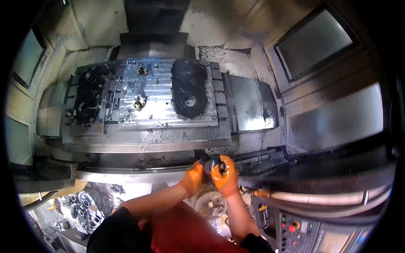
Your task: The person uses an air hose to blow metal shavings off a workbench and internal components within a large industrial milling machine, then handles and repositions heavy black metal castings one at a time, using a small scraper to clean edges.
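Both my hands wear orange gloves and meet in front of the machine bed's near edge. My right hand (226, 177) is closed around a dark, rounded handheld object (215, 162); its exact kind does not show. Beside it, my left hand (193, 177) is also closed, its fingers against the left side of the same dark object. Beyond my hands lies a ridged metal fixture plate (158, 120). A black oblong cast housing (188, 86) rests on the plate's right part. Brass-coloured clamp fittings (138, 102) and several bolts stand on its middle.
Another dark part (87, 95) sits in a fixture at the left. Below my hands is a round metal part (211, 204). A silver casting (82, 211) stands at lower left, and a control panel (297, 232) with a red button at lower right. Metal walls enclose the bed.
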The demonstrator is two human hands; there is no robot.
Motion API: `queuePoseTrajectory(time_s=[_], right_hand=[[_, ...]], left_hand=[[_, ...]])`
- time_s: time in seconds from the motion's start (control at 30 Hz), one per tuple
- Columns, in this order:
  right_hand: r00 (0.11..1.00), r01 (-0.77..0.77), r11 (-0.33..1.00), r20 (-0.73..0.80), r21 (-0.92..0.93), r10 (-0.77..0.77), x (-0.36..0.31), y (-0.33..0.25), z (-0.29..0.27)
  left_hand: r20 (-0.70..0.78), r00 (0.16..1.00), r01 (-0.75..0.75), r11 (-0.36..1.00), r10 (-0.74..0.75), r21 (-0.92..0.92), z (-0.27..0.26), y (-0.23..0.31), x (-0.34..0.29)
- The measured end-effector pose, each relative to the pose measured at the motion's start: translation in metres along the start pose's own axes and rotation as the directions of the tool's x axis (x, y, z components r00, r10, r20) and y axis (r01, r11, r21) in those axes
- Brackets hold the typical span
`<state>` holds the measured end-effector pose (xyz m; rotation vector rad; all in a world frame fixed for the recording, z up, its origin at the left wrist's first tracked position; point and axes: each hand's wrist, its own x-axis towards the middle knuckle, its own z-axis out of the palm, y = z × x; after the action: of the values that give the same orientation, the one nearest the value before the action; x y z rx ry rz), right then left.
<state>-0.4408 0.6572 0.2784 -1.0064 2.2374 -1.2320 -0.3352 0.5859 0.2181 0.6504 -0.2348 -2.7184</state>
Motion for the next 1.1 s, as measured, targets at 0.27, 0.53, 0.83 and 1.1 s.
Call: queuePoseTrajectory(time_s=[0.27,0.53,0.83,1.1], right_hand=[[0.995,-0.098,0.985,0.020,0.145,0.096,0.281,0.026,0.072],[0.745,0.558,0.679,-0.072,-0.477,-0.663,0.533,0.040,0.180],[0.883,0.444,0.667,0.167,-0.599,-0.438,0.611,0.067,0.281],[0.882,0.433,0.679,0.124,-0.593,-0.454,0.621,0.066,0.264]], left_hand=[[0.421,0.608,-0.422,-0.175,0.673,0.889,-0.086,0.171,0.256],[0.350,0.851,0.006,-0.674,0.391,0.739,-0.096,0.264,0.374],[0.392,0.816,-0.021,-0.656,0.425,0.754,-0.108,0.266,0.383],[0.420,0.785,-0.048,-0.631,0.455,0.775,-0.109,0.263,0.390]])
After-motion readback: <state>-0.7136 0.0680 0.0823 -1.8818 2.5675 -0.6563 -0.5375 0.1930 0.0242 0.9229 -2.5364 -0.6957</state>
